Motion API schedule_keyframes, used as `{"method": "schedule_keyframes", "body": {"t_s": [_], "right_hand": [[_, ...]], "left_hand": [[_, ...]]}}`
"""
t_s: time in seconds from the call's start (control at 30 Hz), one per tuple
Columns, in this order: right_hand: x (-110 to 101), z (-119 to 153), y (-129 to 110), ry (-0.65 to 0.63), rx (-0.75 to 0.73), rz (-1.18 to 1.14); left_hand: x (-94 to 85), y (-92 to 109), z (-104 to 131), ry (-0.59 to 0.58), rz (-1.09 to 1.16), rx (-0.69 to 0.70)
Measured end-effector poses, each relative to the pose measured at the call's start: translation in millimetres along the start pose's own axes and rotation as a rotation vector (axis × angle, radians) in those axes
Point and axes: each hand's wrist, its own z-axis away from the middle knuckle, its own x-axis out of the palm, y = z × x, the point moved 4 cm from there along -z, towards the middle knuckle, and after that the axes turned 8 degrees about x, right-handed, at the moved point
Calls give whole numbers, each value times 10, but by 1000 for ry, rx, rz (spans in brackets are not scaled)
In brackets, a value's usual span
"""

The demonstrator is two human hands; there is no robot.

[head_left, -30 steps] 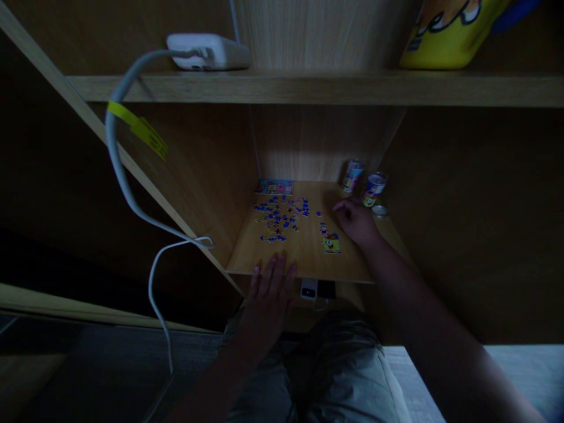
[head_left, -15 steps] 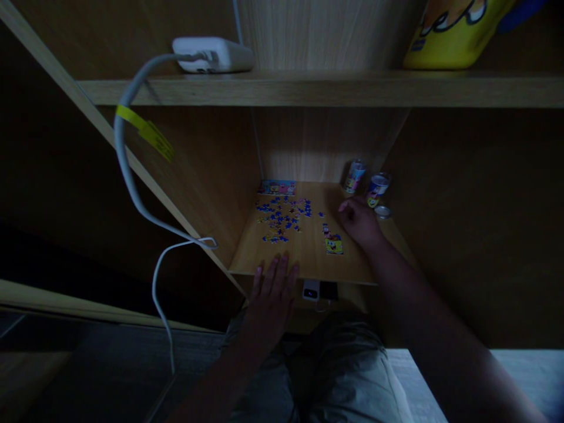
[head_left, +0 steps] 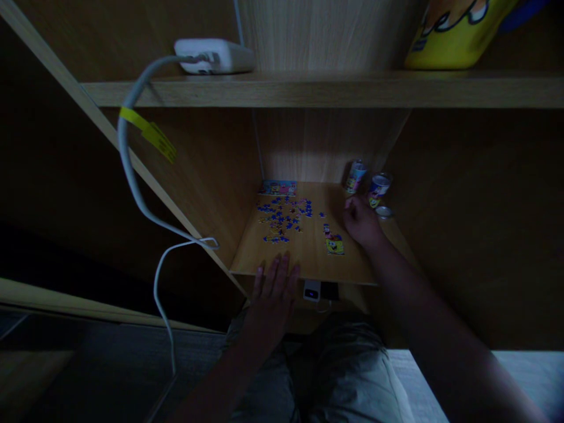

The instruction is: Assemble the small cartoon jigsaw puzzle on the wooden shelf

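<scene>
Loose blue and yellow jigsaw pieces (head_left: 282,218) lie scattered over the left half of the wooden shelf (head_left: 308,261). To their right is a small joined part of the puzzle (head_left: 335,244) with a yellow cartoon face, a few pieces running up from its top left corner. My left hand (head_left: 274,294) rests flat at the shelf's front edge, fingers stretched out, holding nothing. My right hand (head_left: 361,220) is curled closed above the shelf, right of the joined part and near the tins. Whatever its fingers may hold is hidden.
Two printed tins (head_left: 355,176) stand at the back right, a round metal lid (head_left: 383,212) beside them. A picture card (head_left: 278,188) lies at the back left. Overhead, an upper shelf (head_left: 308,91) carries a white adapter (head_left: 215,56) and a yellow mug (head_left: 453,41); a cable (head_left: 127,153) hangs left.
My right hand has shifted slightly to the right and its fingers have curled in more. My left hand stays in place, and the puzzle pieces look unchanged.
</scene>
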Motion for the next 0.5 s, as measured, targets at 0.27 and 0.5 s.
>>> {"method": "schedule_keyframes", "body": {"t_s": [0.27,0.5], "right_hand": [[0,0,0,8,6,17],[3,0,8,7,30,-4]], "left_hand": [[-13,10,-7,23,33,-3],[1,4,-1,31,52,-6]]}}
